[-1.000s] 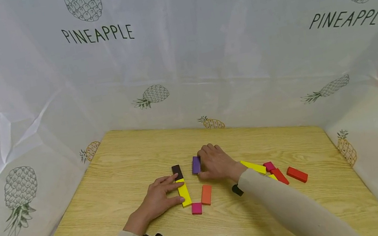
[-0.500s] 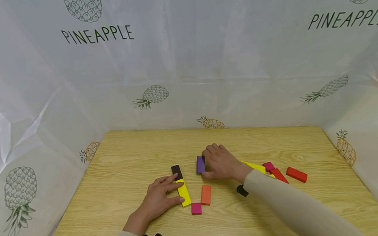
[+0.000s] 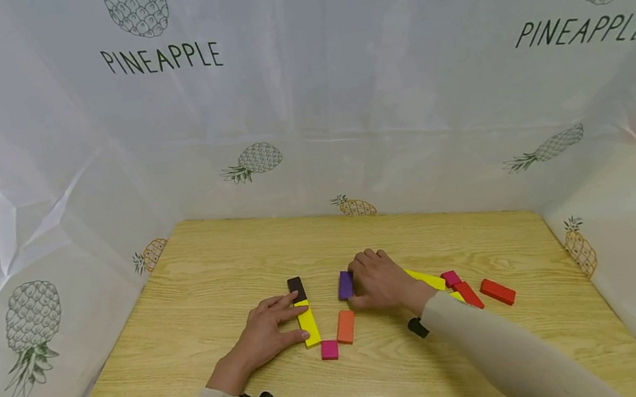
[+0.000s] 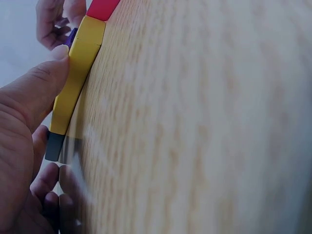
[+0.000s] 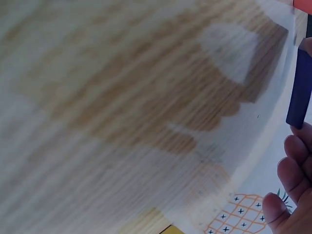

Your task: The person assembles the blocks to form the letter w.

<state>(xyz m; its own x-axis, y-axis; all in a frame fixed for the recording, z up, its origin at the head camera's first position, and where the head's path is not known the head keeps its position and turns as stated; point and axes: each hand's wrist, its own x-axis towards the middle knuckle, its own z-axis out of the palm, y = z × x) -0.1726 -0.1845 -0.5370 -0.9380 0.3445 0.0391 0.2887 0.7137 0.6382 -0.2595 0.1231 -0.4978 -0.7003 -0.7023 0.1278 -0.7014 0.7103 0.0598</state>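
Observation:
Left of centre in the head view, my left hand (image 3: pixel 266 328) rests with loosely extended fingers against a yellow block (image 3: pixel 308 326) and the black block (image 3: pixel 296 288) at its far end. The left wrist view has that thumb (image 4: pixel 51 73) lying on the yellow block's edge. My right hand (image 3: pixel 381 279) pinches a purple block (image 3: pixel 345 286) between thumb and fingers; the right wrist view shows this block (image 5: pixel 299 92) with fingertips at its end. Between the hands lie an orange block (image 3: pixel 346 326) and a magenta square block (image 3: pixel 329 350), their corners close together.
Beyond the right wrist lie a long yellow block (image 3: pixel 427 278), a small magenta block (image 3: pixel 451 278) and red blocks (image 3: pixel 498 292), partly behind the sleeve. The wooden table (image 3: pixel 227 254) ends at a white pineapple-print curtain (image 3: pixel 409 142) on the back and sides.
My right hand has shifted the purple block rightward and a little nearer, bringing it just beyond the orange block. The left hand has stayed on the yellow and black blocks.

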